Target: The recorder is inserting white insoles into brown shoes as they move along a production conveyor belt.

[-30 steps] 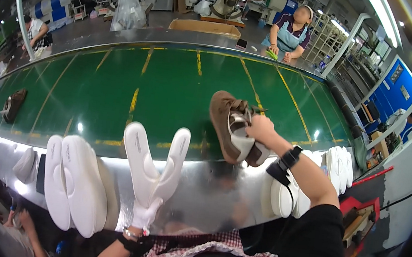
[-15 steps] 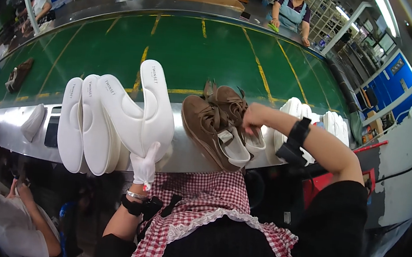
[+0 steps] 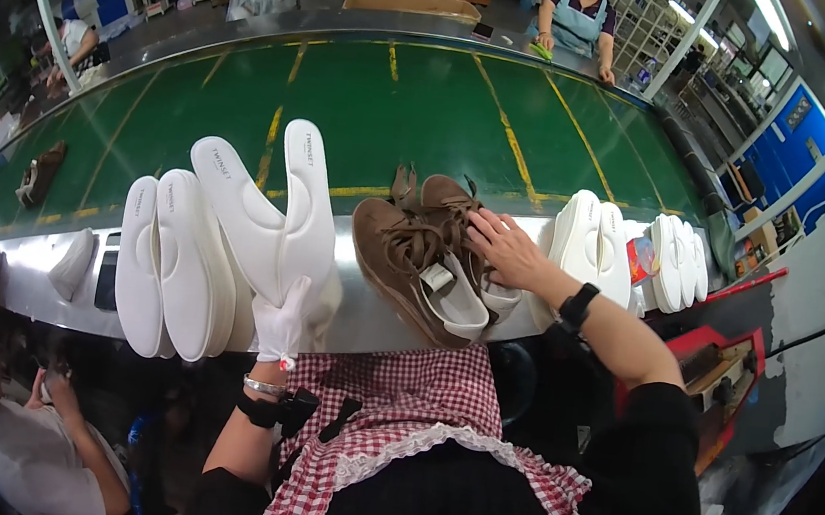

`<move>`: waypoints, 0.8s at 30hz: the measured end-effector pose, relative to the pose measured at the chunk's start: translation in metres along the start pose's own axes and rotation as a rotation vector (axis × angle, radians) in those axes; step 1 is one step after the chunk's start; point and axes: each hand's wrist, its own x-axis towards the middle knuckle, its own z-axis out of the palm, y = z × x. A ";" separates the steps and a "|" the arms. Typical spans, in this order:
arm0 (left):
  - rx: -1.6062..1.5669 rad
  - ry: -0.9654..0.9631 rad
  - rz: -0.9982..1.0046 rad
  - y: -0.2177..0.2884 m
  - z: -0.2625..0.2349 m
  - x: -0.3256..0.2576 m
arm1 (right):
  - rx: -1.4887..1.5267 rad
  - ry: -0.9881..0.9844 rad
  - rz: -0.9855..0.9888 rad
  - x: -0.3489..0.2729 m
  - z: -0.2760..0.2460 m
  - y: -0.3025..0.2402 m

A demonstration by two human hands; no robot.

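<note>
- White-gloved left hand (image 3: 278,330): grasping two white, contoured insoles (image 3: 312,207) by their lower ends.
- Brown lace-up shoes (image 3: 386,245), pair: on shiny metal bench (image 3: 344,313).
- Bare right hand (image 3: 511,255): laid over right-hand shoe; grip indiscernible.

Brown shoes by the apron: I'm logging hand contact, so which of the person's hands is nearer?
Right. The right hand rests on the right-hand one of the brown shoes; the left hand is apart from them, to their left, holding two white insoles.

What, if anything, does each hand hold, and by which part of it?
The left hand holds two insoles by their near ends. The right hand touches a brown shoe; any hold cannot be told.
</note>
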 end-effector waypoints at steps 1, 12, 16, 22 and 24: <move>0.015 -0.013 0.003 -0.003 0.000 0.003 | -0.032 0.065 0.056 0.000 0.009 -0.001; 0.441 -0.013 0.149 -0.013 -0.008 0.006 | 0.867 0.065 0.283 0.026 0.027 0.058; 0.425 -0.003 0.158 -0.015 -0.002 0.005 | 0.906 0.051 0.344 0.053 0.030 0.073; 0.427 -0.012 0.116 -0.011 0.001 0.001 | 1.079 -0.053 0.411 0.063 0.039 0.085; 0.410 -0.021 0.093 -0.009 0.003 -0.001 | 1.120 -0.078 0.425 0.063 0.039 0.087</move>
